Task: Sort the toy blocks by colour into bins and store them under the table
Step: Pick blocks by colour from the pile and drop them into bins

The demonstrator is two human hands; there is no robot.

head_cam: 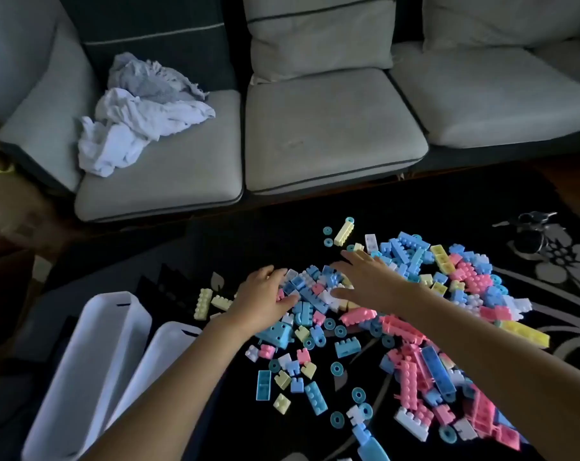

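Note:
A big heap of pastel toy blocks (411, 314) in blue, pink, yellow and white lies spread on a black patterned rug (481, 207). My left hand (265, 299) rests on the heap's left edge, fingers spread over blue and white blocks. My right hand (370, 279) reaches flat over the heap's middle, fingers apart, touching the blue blocks. Neither hand visibly grips a block. Two white oblong bins stand at the lower left: one (92, 361) further left, the other (142, 371) beside it, partly hidden by my left forearm.
A grey three-seat sofa (331, 128) runs along the far side, with crumpled white and grey cloths (139, 121) on its left cushion. A bunch of keys (531, 227) lies on the rug at the right. Loose yellow blocks (203, 302) lie near the bins.

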